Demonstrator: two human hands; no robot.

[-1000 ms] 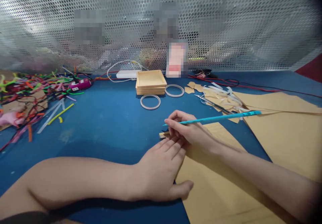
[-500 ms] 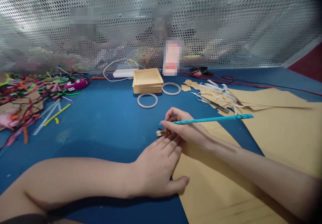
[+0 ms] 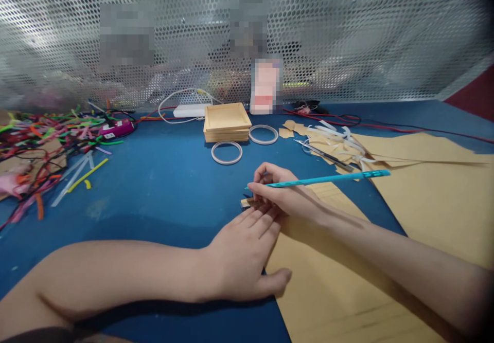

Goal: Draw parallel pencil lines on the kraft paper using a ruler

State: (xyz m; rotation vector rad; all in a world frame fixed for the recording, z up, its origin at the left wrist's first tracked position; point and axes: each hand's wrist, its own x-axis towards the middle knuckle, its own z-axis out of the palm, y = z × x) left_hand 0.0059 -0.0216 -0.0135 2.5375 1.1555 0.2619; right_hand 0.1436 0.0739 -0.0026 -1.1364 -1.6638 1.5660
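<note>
My right hand [image 3: 283, 191] grips a turquoise pencil [image 3: 332, 179] in a writing hold, its tip pointing left and its back end toward the right. My left hand [image 3: 247, 255] lies flat with fingers stretched out, pressing across the left edge of a sheet of brown kraft paper [image 3: 328, 281]. Just beyond the left fingertips, under the right hand, the end of a thin wood-coloured strip [image 3: 247, 203] shows; the rest of it is covered by my hands. Faint pencil lines run across the lower part of the sheet.
Two rolls of narrow tape, one nearer [image 3: 227, 153] and one farther [image 3: 263, 134], lie by stacked wooden trays [image 3: 227, 118]. Scissors [image 3: 326, 155] rest on paper scraps. More kraft paper [image 3: 443, 194] is at right, tangled pipe cleaners [image 3: 50, 142] at left. A perforated metal screen [image 3: 193, 39] stands behind.
The pencil's back end has risen slightly, with its tip still at the paper's far left corner area. My left hand stays in place on the sheet.
</note>
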